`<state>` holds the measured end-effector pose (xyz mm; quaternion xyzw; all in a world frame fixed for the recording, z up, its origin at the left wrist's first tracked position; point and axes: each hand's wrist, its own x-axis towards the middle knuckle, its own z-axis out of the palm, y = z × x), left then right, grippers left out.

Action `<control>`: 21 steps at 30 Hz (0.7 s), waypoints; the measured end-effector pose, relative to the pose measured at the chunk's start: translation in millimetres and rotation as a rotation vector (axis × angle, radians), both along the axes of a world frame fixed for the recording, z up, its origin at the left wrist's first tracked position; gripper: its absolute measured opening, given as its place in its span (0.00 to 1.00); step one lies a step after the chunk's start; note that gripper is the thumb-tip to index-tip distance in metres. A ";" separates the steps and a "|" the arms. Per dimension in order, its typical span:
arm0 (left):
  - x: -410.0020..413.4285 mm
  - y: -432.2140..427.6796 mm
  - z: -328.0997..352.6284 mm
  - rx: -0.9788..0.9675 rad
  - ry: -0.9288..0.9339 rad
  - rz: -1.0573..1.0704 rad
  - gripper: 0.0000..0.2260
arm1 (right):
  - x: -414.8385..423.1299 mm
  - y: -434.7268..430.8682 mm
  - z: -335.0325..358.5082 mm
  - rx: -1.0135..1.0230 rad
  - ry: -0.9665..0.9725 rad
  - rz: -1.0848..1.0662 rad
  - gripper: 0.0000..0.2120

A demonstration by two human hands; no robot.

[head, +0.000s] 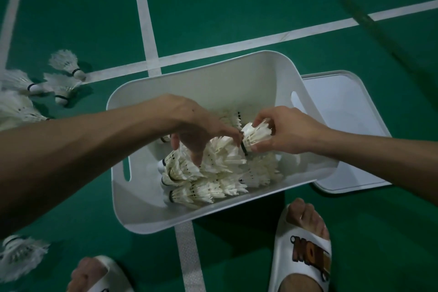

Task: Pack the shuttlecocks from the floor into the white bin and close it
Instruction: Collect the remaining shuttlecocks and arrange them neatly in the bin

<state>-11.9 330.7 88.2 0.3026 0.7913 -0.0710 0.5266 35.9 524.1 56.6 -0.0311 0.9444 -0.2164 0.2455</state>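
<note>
Half packed, lid (343,130) off.
Your right hand (284,131) pinches a shuttlecock (256,134) over the white bin (213,73), left hand (194,125) spread on the pile (213,170); loose shuttlecocks (64,78) remain at nine o'clock.

My right hand (286,134) pinches a shuttlecock (257,135) above the white bin (213,78). My left hand (196,125) touches the pile (213,173) beneath.
</note>
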 end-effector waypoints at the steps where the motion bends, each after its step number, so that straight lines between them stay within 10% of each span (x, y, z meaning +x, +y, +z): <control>1: 2.1 -1.3 -1.9 0.022 0.005 -0.001 0.40 | 0.2 -1.2 -0.6 -0.005 -0.006 0.004 0.25; 21: -2.8 -23.0 -13.8 0.163 0.121 -0.111 0.48 | -1.2 -18.1 -13.4 0.041 -0.071 0.358 0.37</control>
